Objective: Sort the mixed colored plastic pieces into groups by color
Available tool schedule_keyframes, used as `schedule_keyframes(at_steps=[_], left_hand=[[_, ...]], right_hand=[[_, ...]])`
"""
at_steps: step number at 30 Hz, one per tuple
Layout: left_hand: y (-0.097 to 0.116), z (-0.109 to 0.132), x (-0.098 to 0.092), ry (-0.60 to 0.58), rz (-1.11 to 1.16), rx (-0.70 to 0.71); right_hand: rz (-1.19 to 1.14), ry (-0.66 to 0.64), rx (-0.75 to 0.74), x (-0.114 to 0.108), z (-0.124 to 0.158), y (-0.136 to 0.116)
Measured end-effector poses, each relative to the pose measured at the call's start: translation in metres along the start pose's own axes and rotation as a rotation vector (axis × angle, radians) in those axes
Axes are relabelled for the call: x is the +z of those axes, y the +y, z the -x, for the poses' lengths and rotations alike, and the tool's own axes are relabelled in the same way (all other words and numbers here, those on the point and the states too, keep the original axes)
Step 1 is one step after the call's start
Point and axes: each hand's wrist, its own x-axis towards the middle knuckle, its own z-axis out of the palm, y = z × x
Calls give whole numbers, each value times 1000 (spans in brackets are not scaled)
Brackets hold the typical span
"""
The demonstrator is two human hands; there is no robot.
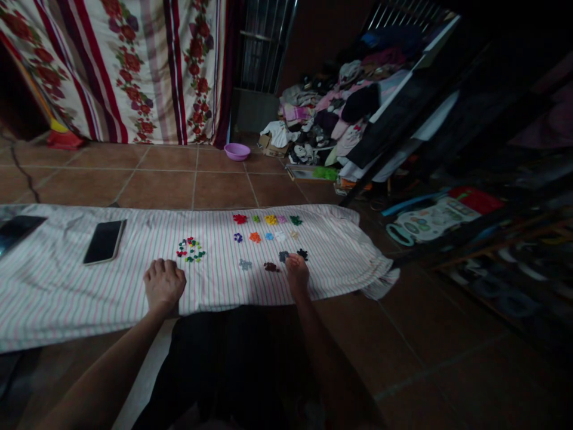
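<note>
My right hand (298, 275) has its fingertips pinched together at the edge of a small pile of dark grey pieces (283, 256). What lies between them is too small to make out. Next to it are a black pile (303, 254) and a dark brown pile (271, 267). Knuckles up, my left hand (165, 283) rests on the striped cloth (219, 286), its fingers curled in and nothing visible in them. Just beyond it, a loose ring of mixed coloured pieces (191, 249) lies on the cloth, mostly green, with red and yellow among them.
Small colour-sorted piles include red (239, 219), yellow (271, 220), orange (255, 237) and light grey (245, 264). A smartphone (104, 242) lies left, with another dark device (20, 230) beyond. A purple basin (237, 151) and heaped clothes (331, 113) sit on the tiled floor.
</note>
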Motion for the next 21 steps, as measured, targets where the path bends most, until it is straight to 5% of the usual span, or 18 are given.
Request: schedule_keyframes(at_steps=[3, 13, 21], left_hand=[[0, 0, 0, 0, -7, 4], [1, -1, -2, 8, -23, 1], [2, -1, -3, -8, -33, 1]], right_hand=[[10, 56, 105, -11, -3, 11], [220, -24, 123, -9, -14, 19], [120, -34, 113, -15, -10, 26]])
